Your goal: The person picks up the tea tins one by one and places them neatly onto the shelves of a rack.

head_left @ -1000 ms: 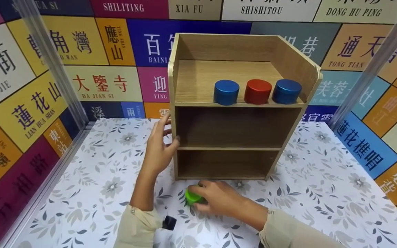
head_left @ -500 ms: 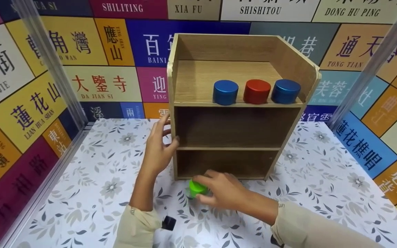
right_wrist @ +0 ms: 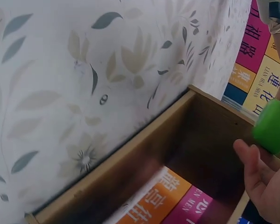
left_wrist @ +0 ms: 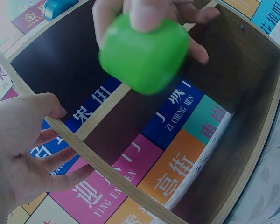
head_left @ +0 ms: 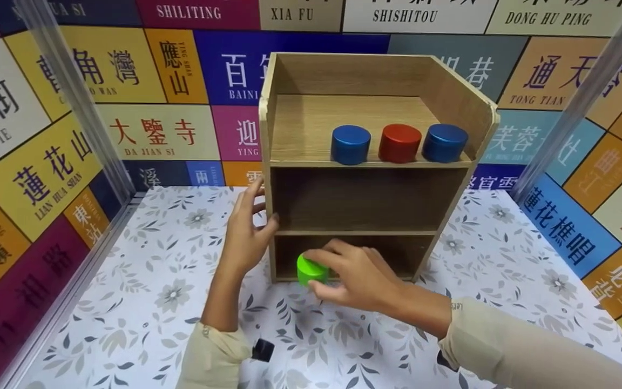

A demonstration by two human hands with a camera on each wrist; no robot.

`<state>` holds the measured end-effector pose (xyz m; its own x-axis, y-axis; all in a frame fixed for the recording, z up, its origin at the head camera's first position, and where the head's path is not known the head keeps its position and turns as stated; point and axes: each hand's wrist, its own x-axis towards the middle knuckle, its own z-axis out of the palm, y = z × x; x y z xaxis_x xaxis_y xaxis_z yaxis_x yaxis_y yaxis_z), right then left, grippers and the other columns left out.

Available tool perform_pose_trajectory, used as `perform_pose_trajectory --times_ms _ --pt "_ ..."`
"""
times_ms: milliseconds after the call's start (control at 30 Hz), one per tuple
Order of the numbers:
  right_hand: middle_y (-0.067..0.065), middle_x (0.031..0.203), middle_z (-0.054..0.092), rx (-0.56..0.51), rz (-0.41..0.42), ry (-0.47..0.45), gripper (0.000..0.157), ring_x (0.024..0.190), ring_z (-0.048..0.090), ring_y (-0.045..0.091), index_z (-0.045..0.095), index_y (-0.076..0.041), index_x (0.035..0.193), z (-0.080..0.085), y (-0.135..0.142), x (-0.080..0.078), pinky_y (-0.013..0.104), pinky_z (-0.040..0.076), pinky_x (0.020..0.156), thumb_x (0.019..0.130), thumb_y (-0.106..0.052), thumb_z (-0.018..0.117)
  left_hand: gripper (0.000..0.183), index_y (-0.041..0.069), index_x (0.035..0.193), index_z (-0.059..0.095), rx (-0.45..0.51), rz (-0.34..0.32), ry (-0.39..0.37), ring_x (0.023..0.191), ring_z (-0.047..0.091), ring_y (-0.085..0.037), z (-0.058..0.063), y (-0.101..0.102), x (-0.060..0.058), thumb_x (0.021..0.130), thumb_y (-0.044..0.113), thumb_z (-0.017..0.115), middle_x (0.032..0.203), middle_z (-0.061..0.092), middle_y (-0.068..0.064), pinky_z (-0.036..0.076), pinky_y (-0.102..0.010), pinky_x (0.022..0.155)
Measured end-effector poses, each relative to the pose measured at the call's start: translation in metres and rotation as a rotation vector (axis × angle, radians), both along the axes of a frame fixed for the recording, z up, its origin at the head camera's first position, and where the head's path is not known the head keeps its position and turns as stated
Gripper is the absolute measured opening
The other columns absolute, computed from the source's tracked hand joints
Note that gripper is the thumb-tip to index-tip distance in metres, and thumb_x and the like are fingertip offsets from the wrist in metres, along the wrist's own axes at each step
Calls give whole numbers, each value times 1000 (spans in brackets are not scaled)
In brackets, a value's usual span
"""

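My right hand (head_left: pixel 367 275) pinches a bright green cylinder (head_left: pixel 311 270) between thumb and fingers, raised in front of the lowest compartment of a small wooden shelf (head_left: pixel 354 234). The left wrist view shows the green cylinder (left_wrist: pixel 144 53) blurred, with the fingers above it. It also appears at the edge of the right wrist view, where the green cylinder (right_wrist: pixel 271 126) is partly cut off. My left hand (head_left: pixel 246 232) holds the shelf's left side panel, thumb at the front edge and fingers along the outside; in the left wrist view the left hand (left_wrist: pixel 23 154) shows the same hold.
On the top board stand a blue cylinder (head_left: pixel 351 145), a red cylinder (head_left: pixel 399 143) and another blue cylinder (head_left: pixel 445 143), in a row near the front edge. A floral cloth (head_left: pixel 176 302) covers the table. Walls with printed signs (head_left: pixel 160 132) enclose it.
My right hand has lifted the green cylinder from the tablecloth, up and toward the shelf's lowest compartment. My left hand keeps its place on the side panel.
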<state>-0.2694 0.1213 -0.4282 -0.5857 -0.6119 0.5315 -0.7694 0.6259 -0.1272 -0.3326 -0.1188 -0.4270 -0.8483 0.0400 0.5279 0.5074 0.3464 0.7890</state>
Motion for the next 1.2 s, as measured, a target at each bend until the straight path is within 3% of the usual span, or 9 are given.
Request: perform_pose_trajectory --times_ms 433,700,833,1200 --pt "-4 96 67 -52 21 145 41 57 53 3 73 -26 123 19 -9 0 13 45 50 87 -46 73 78 44 155 35 -10 13 -23 126 61 -30 1 -1 2 94 6 66 146 48 -3 63 -47 87" --pt "-2 95 66 -79 4 192 39 57 54 6 74 -24 121 36 -14 -7 15 46 49 88 -45 71 76 34 157 37 -16 9 19 125 61 -28 1 0 0 93 3 65 144 50 -7 61 -41 95" --pt "-2 94 66 -98 -3 194 39 58 56 7 75 -24 120 45 -17 -10 15 47 50 88 -45 71 76 34 157 37 -19 11 27 127 60 -27 2 0 0 94 3 65 144 50 -7 61 -42 97" --pt "-2 94 66 -102 -18 218 39 58 56 7 74 -25 122 72 -22 -14 15 46 51 90 -46 68 78 41 156 35 10 -19 -23 125 61 -32 1 -1 0 94 3 64 146 48 -6 65 -43 84"
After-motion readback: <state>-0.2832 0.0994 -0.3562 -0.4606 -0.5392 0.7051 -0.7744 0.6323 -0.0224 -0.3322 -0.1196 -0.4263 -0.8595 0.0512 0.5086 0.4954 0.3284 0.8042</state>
